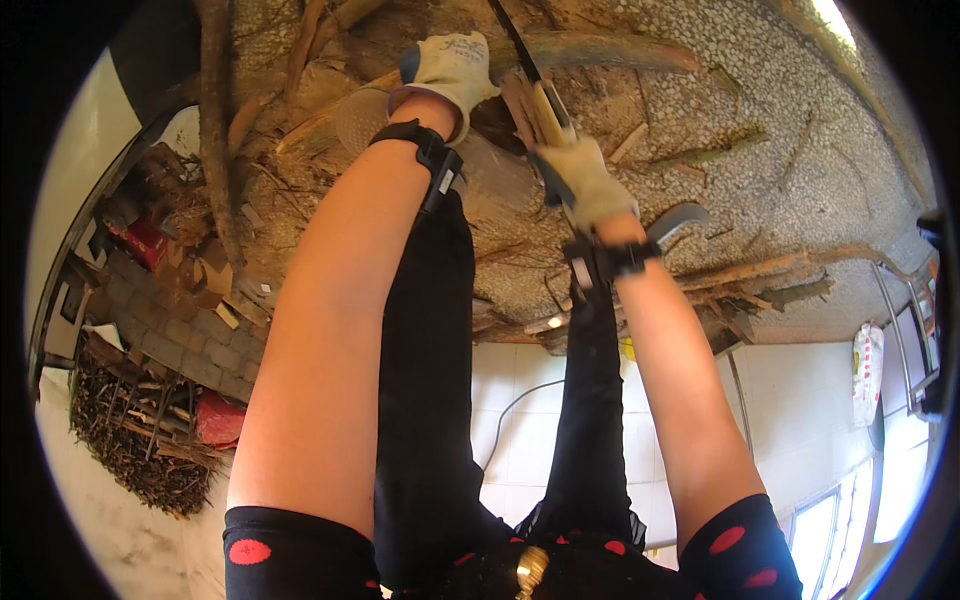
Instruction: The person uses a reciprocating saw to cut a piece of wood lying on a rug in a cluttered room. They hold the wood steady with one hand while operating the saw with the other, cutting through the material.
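Two gloved hands: left hand on wood, right hand gripping one knife.

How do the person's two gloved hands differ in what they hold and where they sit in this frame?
The left hand presses on a pale woody piece of the heap, while the right hand is closed around the wooden handle of a dark-bladed knife. The left hand sits higher in the picture; the right hand is lower and nearer the middle. Both wear light work gloves and a black wrist strap, above a speckled floor.
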`<state>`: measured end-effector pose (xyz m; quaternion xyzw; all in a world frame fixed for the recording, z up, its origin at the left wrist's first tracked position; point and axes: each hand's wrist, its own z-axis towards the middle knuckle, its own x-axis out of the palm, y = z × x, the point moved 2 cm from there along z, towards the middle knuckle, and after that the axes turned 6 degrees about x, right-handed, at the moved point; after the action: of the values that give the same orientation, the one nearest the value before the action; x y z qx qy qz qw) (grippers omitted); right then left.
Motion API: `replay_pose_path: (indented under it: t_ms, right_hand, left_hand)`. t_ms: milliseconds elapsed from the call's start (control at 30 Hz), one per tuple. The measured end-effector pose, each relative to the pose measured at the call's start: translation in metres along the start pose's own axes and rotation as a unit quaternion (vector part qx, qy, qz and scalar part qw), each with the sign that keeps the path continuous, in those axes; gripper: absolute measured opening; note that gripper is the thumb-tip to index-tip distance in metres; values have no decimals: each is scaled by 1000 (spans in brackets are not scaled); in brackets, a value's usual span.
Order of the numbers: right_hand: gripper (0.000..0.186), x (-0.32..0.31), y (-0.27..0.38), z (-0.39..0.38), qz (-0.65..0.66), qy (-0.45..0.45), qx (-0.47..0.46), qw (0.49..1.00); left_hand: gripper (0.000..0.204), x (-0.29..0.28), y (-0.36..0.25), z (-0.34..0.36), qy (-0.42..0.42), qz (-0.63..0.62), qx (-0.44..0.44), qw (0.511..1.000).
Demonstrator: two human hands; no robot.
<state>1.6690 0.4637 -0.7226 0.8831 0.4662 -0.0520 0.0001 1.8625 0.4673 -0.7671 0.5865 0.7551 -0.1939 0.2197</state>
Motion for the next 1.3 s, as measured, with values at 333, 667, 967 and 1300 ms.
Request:
replay_pose_path:
  t_ms: [333,667,967,1300]
  right_hand:
    - [41,-13,-99,-81,-34,-31,-95,994]
    - [37,9,-48,-22,77,6,-65,995]
    - [42,-1,-25,-2,-28,-21,8,999]
    - [47,-1,-125,-79,3,-34,-115,993]
  left_hand:
    - [66,-1,0,1,-13,13,19,1000]
    - [67,-5,0,-3,-1,-6,3,1000]
    - [65,2,1,1,-19,-4,11,1000]
    - [64,-3,0,3,-2,-3,17,1000]
